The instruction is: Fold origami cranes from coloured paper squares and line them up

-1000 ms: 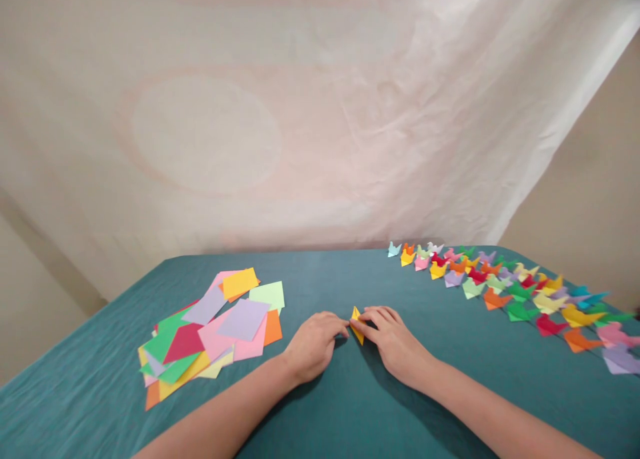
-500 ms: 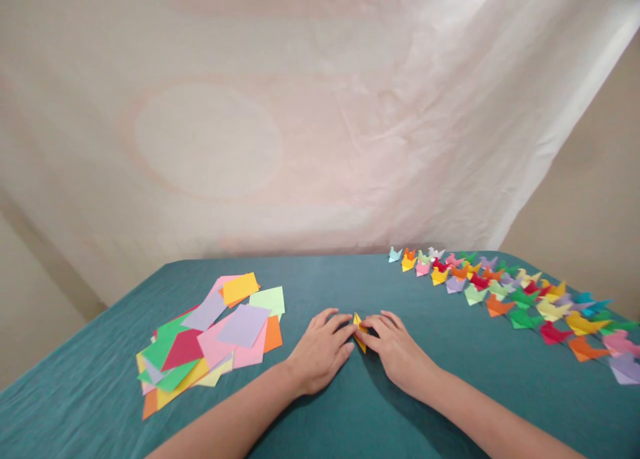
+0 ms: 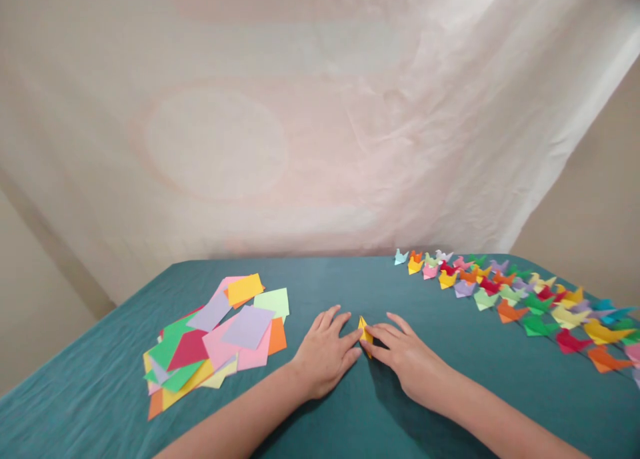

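Folded yellow paper (image 3: 365,335) lay mid-table on a teal cloth (image 3: 330,282)

The cloth covered the whole tabletop, its far corners rounded. On the left it was rippled with small creases; through the middle it looked smoother, and a soft shadow (image 3: 393,396) fell beneath the right forearm.

Behind the far edge hung a pale, wrinkled sheet (image 3: 340,146), brightest towards the upper right, with a faint pinkish oval outline (image 3: 215,146) left of centre. Its slanting right edge gave way to a plain beige wall (image 3: 595,199); at lower left, another stretch of wall (image 3: 40,306) showed beside a darker diagonal band.

The yellow piece, a narrow pointed form, was near the front centre, between the hands. The right hand (image 3: 413,362) grasped it between thumb and fingers from its right side. The left hand (image 3: 323,356) was loosely spread and clenched on nothing, its index fingertip at the paper's left edge; whether it actually touched could not be told.

To the left, flat coloured sheets (image 3: 247,326) overlapped in an untidy spread. To the right, folded paper birds (image 3: 510,311) stood in slanting rows, the nearest cut off by the view's edge.
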